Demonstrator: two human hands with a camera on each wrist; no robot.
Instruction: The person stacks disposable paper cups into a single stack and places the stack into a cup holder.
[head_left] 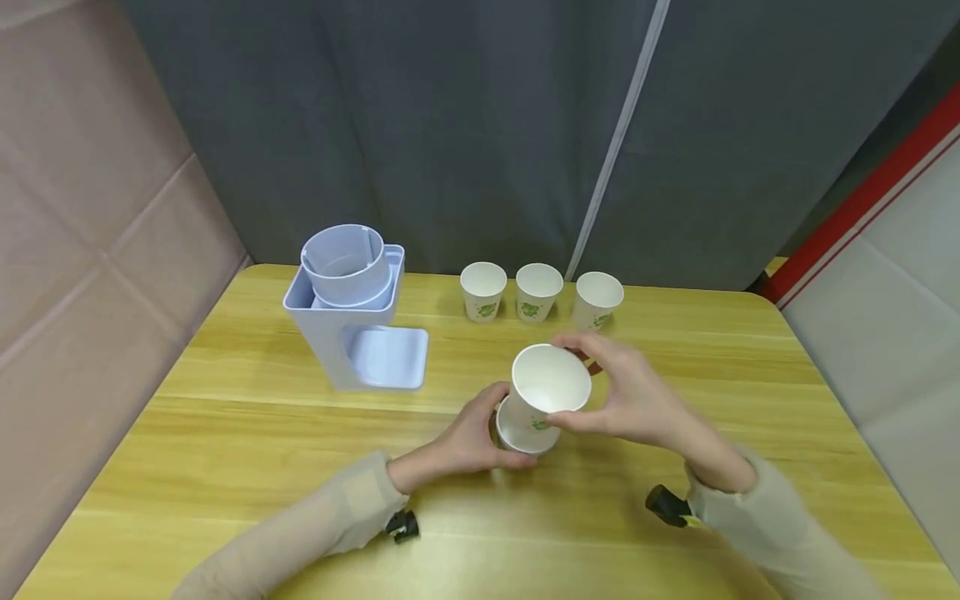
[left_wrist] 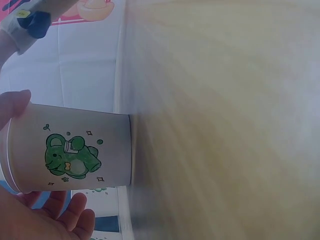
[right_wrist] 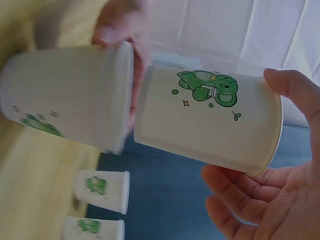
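Observation:
My right hand (head_left: 637, 396) holds a white paper cup (head_left: 551, 375) near its rim, between thumb and fingers. That cup is raised and tilted, its base just over the mouth of a second paper cup (head_left: 525, 442); in the right wrist view a narrow gap separates the held cup (right_wrist: 210, 125) from the lower cup (right_wrist: 60, 95). My left hand (head_left: 465, 433) grips the lower cup near its rim. Upright on the table, this lower cup (left_wrist: 75, 155) shows a green bear print in the left wrist view. Whether other cups are nested in it, I cannot tell.
Three more paper cups, the left one (head_left: 483, 292), the middle one (head_left: 538, 292) and the right one (head_left: 597, 298), stand in a row near the table's back edge. A pale blue plastic stand (head_left: 337, 333) with a round container on top is at the left. Behind hangs a grey curtain (head_left: 450, 125).

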